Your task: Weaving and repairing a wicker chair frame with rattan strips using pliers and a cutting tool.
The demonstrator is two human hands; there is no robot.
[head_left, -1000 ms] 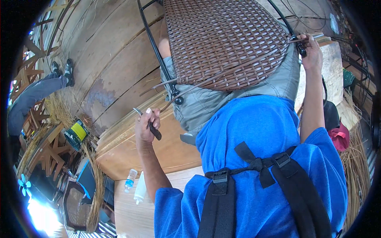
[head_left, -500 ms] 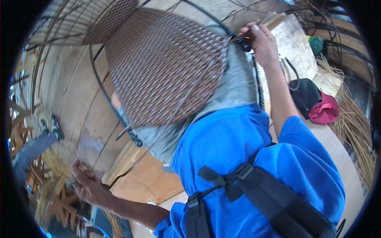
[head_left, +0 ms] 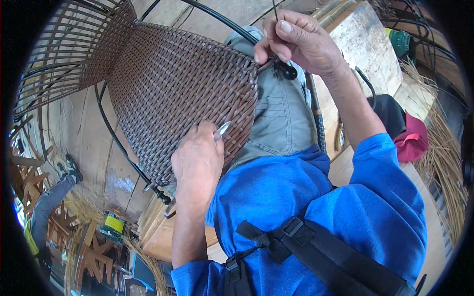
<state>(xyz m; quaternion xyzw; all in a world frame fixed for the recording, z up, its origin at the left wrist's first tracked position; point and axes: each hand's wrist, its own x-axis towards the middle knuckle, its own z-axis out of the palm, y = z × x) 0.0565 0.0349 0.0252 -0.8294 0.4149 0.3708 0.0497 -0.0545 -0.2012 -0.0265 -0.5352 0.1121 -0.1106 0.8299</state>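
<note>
A brown woven wicker chair seat [head_left: 182, 84] on a black metal frame [head_left: 114, 130] rests across my lap. My left hand [head_left: 197, 158] is closed around a small tool with a shiny pointed metal blade [head_left: 223, 129]; the handle is hidden in the fist. Hand and blade lie over the near part of the weave. At the seat's right corner, my right hand [head_left: 303, 42] pinches a thin dark strand [head_left: 275, 10] that rises past the fingers. Just below those fingers is the black round knob [head_left: 286, 71] at the end of the frame.
To the right are a pale worn board [head_left: 368, 44], a black cloth item [head_left: 387, 116], a red cap [head_left: 412, 138] and bundles of dry straw-coloured strands [head_left: 437, 163]. Another person's leg [head_left: 47, 202] shows at far left, near wooden pieces and a green-and-yellow container [head_left: 113, 226].
My left hand has come from the lower left onto the weave, its blade now showing. The long strand no longer stretches across the seat. My right hand has shifted left and up.
</note>
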